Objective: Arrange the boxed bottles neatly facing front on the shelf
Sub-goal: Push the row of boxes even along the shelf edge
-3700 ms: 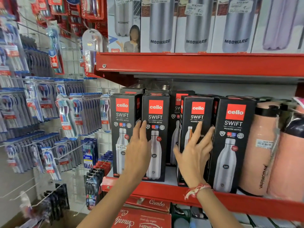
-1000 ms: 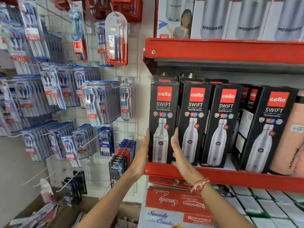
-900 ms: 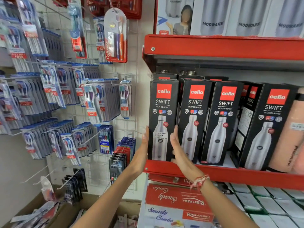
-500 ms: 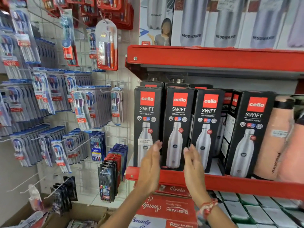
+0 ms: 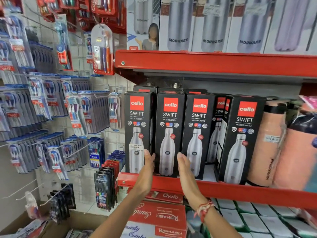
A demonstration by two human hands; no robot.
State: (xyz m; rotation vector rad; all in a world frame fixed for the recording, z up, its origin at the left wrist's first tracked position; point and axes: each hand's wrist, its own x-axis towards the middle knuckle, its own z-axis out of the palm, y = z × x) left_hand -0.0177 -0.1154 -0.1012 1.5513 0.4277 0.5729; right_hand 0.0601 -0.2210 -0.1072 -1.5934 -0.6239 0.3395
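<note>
Black Cello Swift bottle boxes stand in a row on the red shelf (image 5: pixel 240 191). The first box (image 5: pixel 137 121), second box (image 5: pixel 169 124) and third box (image 5: pixel 197 127) face front, side by side. A fourth box (image 5: pixel 217 127) sits further back and another box (image 5: pixel 241 134) stands at the right, turned slightly. My left hand (image 5: pixel 147 169) lies flat against the second box's left edge. My right hand (image 5: pixel 185 167) lies flat against its right edge. Both palms flank that box near its bottom, fingers straight.
Peach flasks (image 5: pixel 267 143) stand to the right of the boxes. Modware boxes (image 5: pixel 212 24) fill the upper shelf (image 5: pixel 205 60). Hanging toothbrush packs (image 5: pixel 51 109) cover the wire grid on the left. Red combo boxes (image 5: pixel 159 217) sit below the shelf.
Both hands have shifted from the leftmost box to the second box and now flank it. The third box has come forward into line with the first two since the oldest frame.
</note>
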